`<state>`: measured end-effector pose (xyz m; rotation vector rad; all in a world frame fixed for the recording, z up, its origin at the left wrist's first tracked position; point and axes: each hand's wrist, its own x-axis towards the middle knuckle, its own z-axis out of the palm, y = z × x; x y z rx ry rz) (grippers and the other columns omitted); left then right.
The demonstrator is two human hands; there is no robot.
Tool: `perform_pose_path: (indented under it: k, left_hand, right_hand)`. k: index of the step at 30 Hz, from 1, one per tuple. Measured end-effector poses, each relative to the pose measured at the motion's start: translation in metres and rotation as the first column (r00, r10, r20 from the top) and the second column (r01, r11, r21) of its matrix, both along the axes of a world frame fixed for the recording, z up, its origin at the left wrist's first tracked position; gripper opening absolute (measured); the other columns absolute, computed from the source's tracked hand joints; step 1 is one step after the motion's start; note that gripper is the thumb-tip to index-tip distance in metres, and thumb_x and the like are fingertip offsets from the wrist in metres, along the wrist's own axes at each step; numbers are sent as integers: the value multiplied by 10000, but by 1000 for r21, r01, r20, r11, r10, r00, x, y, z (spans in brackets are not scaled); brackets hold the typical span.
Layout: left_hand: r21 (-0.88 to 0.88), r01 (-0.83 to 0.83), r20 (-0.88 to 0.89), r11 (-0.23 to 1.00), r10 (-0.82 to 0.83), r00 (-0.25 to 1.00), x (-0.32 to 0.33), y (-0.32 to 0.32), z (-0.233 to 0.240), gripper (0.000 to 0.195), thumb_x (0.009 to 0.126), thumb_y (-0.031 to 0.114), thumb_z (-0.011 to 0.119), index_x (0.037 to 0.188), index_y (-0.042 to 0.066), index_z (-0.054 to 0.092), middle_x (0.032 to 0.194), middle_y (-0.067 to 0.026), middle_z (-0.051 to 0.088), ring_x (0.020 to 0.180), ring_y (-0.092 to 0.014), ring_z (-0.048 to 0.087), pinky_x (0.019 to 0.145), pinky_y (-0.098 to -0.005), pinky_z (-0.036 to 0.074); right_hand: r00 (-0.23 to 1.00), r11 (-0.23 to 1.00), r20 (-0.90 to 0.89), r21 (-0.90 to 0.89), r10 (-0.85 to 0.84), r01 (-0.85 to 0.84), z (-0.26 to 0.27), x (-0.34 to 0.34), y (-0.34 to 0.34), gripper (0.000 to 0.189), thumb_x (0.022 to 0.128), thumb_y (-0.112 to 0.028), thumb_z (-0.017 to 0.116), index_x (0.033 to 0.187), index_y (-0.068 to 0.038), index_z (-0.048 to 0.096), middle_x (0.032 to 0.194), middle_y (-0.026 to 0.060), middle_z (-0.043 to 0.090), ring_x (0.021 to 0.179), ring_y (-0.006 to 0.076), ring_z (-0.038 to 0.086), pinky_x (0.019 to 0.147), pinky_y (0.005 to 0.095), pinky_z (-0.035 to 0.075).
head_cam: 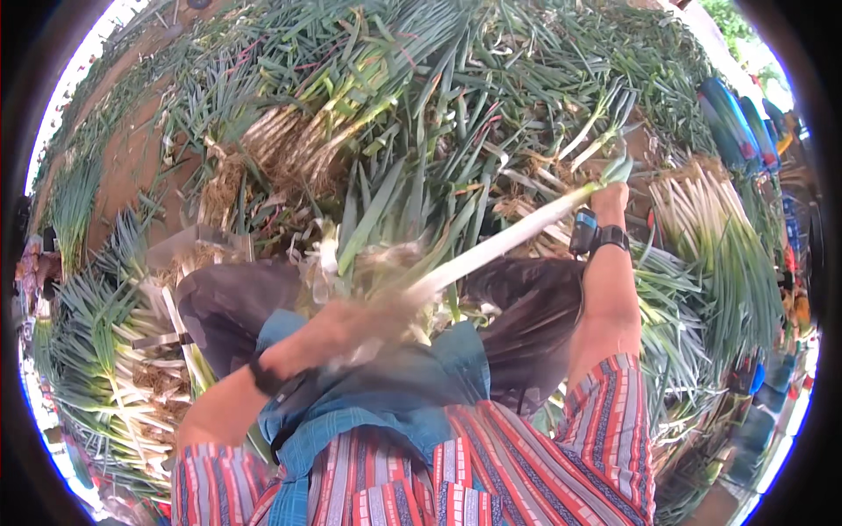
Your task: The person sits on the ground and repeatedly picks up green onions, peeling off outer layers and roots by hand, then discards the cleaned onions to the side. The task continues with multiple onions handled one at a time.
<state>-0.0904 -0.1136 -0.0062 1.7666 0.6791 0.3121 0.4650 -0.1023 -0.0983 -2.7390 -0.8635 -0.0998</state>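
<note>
A long Welsh onion or leek (500, 248) with a thick white stalk slants across my lap. Its green end sits in my right hand (610, 196), whose fingers are closed round it. My left hand (375, 325) is blurred by motion at the root end, near the stalk's lower part; whether its fingers grip the stalk cannot be told. Loose green leaves (378, 214) and pale peelings lie between my knees, partly behind the left hand.
Bundled onions with roots (296, 141) lie ahead. A trimmed bundle (714, 230) rests at right, and more onions (125, 375) are piled at left. Beside my left knee stands a flat, shiny sheet-like object (197, 243). Blue packages (730, 125) are at the upper right.
</note>
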Motion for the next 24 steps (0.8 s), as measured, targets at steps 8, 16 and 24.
perform_pose_path:
  k: [8, 16, 24]
  left_hand:
    - [654, -39, -394, 756, 384, 835, -33, 43, -25, 653, 817, 260, 681, 1363, 11, 424, 1345, -281, 436, 1254, -373, 405, 1042, -424, 336]
    - [235, -261, -549, 936, 349, 759, 17, 83, -108, 734, 820, 271, 702, 1415, 44, 336, 1186, -205, 604, 1113, -327, 580, 964, -353, 430]
    - [-887, -171, 75, 429, 499, 863, -2, 78, -98, 252, 938, 253, 554, 977, 8, 596, 630, -22, 577, 590, -148, 531, 724, -283, 459]
  right_hand:
    - [958, 987, -283, 161, 48, -2, 2, -4, 22, 261, 769, -202, 680, 964, -39, 621, 936, 119, 662, 839, 257, 646, 797, 374, 522]
    - [212, 231, -795, 401, 568, 886, 42, -46, 43, 271, 885, -301, 658, 998, -93, 527, 867, 91, 522, 838, 301, 541, 768, 575, 479]
    - [145, 334, -668, 533, 730, 778, 15, -17, 38, 231, 824, -215, 735, 929, -75, 585, 873, 82, 615, 766, 258, 622, 700, 425, 533]
